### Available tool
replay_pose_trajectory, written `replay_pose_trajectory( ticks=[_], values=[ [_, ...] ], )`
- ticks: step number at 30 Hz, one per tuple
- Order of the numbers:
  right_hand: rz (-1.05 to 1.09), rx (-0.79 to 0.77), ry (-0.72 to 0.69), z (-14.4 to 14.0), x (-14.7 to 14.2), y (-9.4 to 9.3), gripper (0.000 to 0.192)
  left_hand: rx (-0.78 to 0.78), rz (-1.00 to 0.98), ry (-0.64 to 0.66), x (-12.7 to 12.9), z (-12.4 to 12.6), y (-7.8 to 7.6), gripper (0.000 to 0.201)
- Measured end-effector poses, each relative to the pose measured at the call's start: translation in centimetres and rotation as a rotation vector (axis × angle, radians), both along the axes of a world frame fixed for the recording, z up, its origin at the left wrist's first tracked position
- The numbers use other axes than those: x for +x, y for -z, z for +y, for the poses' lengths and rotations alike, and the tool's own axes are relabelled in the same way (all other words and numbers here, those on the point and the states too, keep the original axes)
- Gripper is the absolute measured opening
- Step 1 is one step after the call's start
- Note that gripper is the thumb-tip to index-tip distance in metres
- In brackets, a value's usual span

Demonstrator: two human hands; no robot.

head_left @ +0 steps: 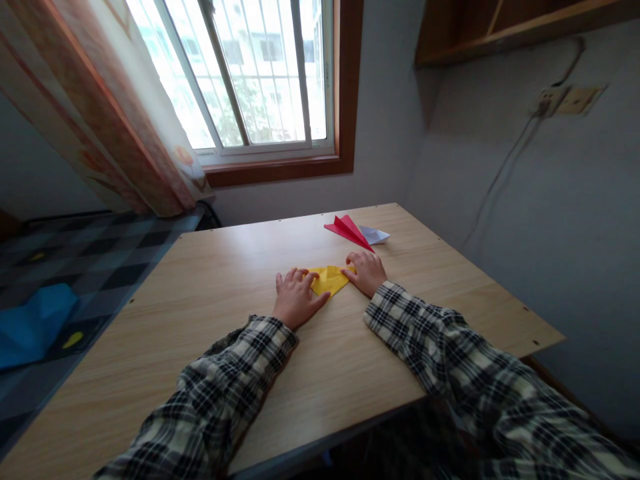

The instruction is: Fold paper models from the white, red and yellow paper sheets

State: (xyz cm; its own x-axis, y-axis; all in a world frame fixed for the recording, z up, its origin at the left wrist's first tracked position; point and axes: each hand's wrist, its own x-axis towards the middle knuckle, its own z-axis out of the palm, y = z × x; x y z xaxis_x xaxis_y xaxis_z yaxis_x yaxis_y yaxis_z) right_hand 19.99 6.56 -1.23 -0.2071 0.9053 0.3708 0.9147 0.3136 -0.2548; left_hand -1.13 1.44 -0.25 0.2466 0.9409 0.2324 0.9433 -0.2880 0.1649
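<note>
Three pieces of folded paper lie on the wooden table [220,283] I am viewing from the head camera, and the yellow paper [331,280] is the one in work. It sits around the middle of the tabletop, between both hands, one point aimed back toward the wearer. I judge it part-way along: it shows as a roughly triangular shape with creases and a small flap standing at its far edge, so some folding is done. How much is left I can't tell from here. Beyond it, the red paper plane [349,231] and the white paper boat [375,235] look finished to me; they lie close together near the far edge, and I can't make out whether they touch.

The left hand [299,297] is palm down with its fingers spread, covering the left end of the yellow paper, the thumb reaching along its near side. I see it as steadying the sheet rather than grasping it. The right hand [367,272] is half curled at the right corner, thumb and fingertips at the paper; whether they pinch it or merely press, I can't tell. Off to my left, a blue folded sheet [37,325] rests on the checked cloth [127,248].
</note>
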Motion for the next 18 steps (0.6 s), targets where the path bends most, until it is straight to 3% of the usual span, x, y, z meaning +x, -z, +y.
replay_pose_trajectory(
  ticks=[4, 9, 18],
  values=[
    [-0.018, -0.008, 0.028, 0.1, 0.0, 0.1, 0.025, 0.017, 0.025, 0.048, 0.0, 0.1, 0.3, 0.059],
    [-0.031, 0.002, 0.009, -0.2, -0.1, -0.3, 0.022, 0.016, 0.065, 0.132, -0.2, 0.2, 0.4, 0.05],
    [-0.051, -0.052, -0.221, -1.1, -0.8, -0.7, 0.02, -0.041, 0.092, 0.148, -0.1, 0.1, 0.0, 0.049]
  ],
)
